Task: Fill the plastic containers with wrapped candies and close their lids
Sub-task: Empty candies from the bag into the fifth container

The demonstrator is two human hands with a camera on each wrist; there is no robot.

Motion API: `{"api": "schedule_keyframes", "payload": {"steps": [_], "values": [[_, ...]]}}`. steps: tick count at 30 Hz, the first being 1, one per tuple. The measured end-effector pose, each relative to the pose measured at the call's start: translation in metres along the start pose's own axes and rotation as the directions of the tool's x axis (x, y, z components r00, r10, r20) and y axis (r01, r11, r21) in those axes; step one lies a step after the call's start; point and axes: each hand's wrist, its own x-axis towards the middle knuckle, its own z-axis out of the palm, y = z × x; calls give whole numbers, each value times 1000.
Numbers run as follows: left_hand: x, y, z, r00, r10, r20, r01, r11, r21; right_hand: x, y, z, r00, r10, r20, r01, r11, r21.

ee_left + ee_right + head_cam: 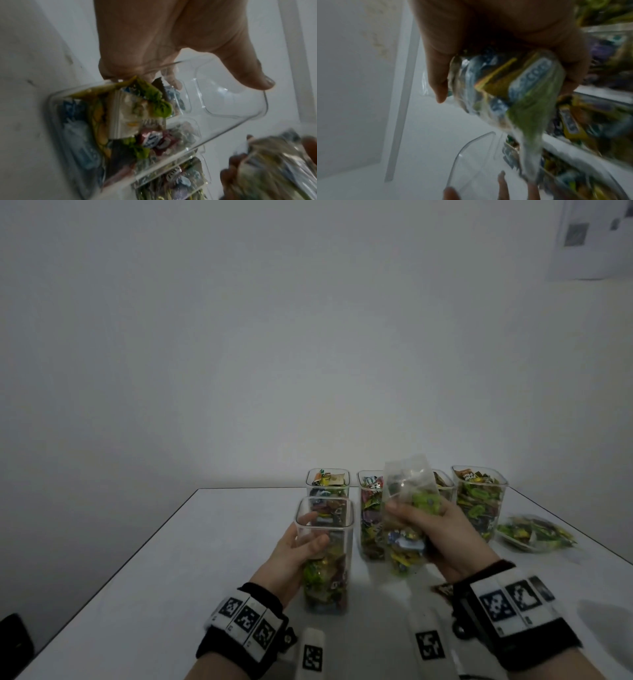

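Your left hand [301, 546] is wrapping the upper wall of the near clear container [325, 556], standing upright mid-table, roughly half full of wrapped candies [137, 121]. Your right hand [442, 534] is clenching a soft plastic candy bag [407, 508] just beside its rim. Bag looks limp, light and slippery, so I'd be holding it at the bunched middle. Container looks rigid but slick; gripping high, it could be tipping. Four filled containers [479, 505] are standing lidless along the far edge; another candy bag [534, 530] is lying near the right edge.
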Motion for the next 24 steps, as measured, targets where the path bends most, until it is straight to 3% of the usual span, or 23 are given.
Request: {"api": "schedule_keyframes", "payload": {"steps": [3,7,11,16,19,24], "values": [[0,-5,10,1000,4,-9,-4,1000,-1,16,-21,1,994,-103,37,108,983,-149],[-2,-10,20,999,18,-32,-17,1000,22,39,-42,4,970,-227,86,243,886,-396],[-1,-16,27,999,19,42,-18,1000,-17,49,-45,4,961,-194,195,274,745,-609],[1,-17,27,989,30,144,-22,998,-61,49,-40,11,945,-87,314,264,771,-580],[2,-18,25,985,34,171,-24,998,-65,51,-43,5,946,-117,304,292,717,-633],[2,-17,23,984,24,179,-20,1000,-25,56,-45,-6,962,-133,239,272,543,-794]]}}
